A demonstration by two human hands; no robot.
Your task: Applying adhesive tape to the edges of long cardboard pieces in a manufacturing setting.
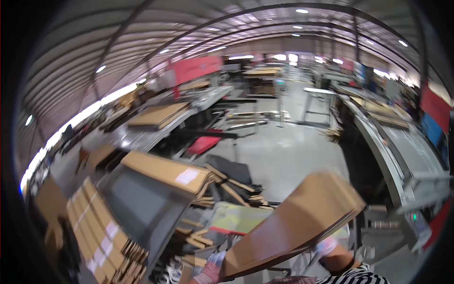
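Both gloved hands, left hand [213, 266] and right hand [326, 246], grip my tilted stack of flattened cardboard [295, 222] from beneath; fingers curl around its lower edges, above the worktop [142, 208].

Benches, conveyor & floor w/ cardboard on them

Grey bench [142, 208] at left carries a flat cardboard stack [165, 171] along its far edge, another stack of folded cartons [101, 232] just beside its near-left side. Long table [142, 135] behind holds flat brown sheets [158, 115]. Loose cardboard strips [231, 184] lie on the grey floor [283, 151]. Conveyor [402, 142] at right, more sheets [383, 111] at its far end
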